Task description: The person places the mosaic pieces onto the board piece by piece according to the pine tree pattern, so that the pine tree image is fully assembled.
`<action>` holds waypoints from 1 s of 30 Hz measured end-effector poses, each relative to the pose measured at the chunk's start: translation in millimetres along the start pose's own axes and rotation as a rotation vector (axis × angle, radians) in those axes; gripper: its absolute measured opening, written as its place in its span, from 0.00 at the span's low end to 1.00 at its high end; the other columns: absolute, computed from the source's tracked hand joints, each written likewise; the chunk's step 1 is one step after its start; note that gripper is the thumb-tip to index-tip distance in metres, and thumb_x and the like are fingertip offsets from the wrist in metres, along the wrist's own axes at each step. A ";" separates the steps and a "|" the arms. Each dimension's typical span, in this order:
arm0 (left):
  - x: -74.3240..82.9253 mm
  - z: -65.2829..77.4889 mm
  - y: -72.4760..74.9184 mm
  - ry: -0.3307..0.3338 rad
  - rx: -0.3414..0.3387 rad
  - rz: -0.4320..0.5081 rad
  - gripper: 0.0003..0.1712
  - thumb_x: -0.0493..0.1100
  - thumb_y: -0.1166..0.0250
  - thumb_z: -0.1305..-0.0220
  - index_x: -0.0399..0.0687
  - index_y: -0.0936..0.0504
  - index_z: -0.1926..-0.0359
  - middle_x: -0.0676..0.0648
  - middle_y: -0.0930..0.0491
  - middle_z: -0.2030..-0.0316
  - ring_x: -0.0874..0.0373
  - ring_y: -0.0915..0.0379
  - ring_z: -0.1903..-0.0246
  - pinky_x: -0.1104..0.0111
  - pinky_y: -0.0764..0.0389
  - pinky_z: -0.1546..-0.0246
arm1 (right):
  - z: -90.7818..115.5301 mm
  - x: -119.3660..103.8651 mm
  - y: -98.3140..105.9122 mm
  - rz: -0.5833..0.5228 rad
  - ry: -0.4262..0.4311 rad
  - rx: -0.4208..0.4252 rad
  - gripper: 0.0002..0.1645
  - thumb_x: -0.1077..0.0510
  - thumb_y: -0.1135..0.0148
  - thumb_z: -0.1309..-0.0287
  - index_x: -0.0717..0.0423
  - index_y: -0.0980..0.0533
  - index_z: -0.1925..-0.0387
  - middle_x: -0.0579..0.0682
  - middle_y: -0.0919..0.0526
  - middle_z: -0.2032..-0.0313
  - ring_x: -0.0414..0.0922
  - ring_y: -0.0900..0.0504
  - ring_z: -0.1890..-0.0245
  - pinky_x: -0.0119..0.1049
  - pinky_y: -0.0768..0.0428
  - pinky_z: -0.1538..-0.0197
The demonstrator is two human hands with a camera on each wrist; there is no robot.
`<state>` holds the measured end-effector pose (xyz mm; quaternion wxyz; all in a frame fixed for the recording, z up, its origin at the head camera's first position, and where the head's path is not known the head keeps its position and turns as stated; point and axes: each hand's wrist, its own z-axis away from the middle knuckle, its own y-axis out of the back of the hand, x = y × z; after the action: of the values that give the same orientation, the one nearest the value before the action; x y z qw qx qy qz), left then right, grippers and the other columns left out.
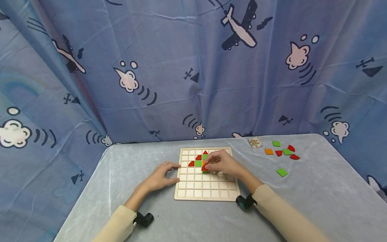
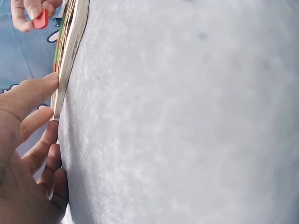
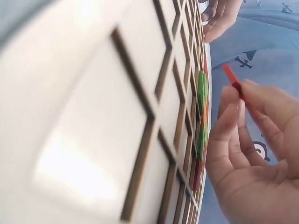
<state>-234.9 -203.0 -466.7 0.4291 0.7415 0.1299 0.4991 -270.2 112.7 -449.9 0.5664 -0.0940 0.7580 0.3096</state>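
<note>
A square wooden grid board (image 1: 193, 194) lies on the table, several of its cells filled with red, green and orange tiles. My right hand (image 1: 223, 163) is over the middle of the board and pinches a red quarter-circle tile (image 1: 204, 167) between thumb and fingertips. In the right wrist view that red tile (image 3: 230, 74) shows edge-on, raised off the grid. My left hand (image 1: 161, 175) rests at the board's left edge, fingers and thumb spread, fingertips touching the rim. Beside the held tile sit a green tile (image 1: 198, 163) and a red quarter-circle (image 1: 191, 164). My right hand hides some cells.
Loose tiles lie right of the board: green squares (image 1: 282, 172), an orange square (image 1: 268, 151) and red quarter-circles (image 1: 294, 157). A small patterned card (image 1: 255, 142) lies near the table's back edge. Behind the table hangs a blue printed curtain (image 1: 163, 74).
</note>
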 end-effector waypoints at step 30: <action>0.0 0.8 0.1 -0.017 0.002 0.002 0.28 0.43 0.26 0.37 0.41 0.21 0.38 0.44 0.23 0.45 0.47 0.27 0.47 0.51 0.28 0.44 | -24.0 -10.8 -22.9 0.217 -0.071 0.020 0.07 0.69 0.29 0.44 0.56 0.18 0.72 0.47 0.18 0.73 0.43 0.21 0.75 0.36 0.22 0.70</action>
<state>-234.2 -203.5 -466.8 0.4288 0.7464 0.1258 0.4931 -274.5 78.5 -444.4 0.5569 0.0054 0.7463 0.3646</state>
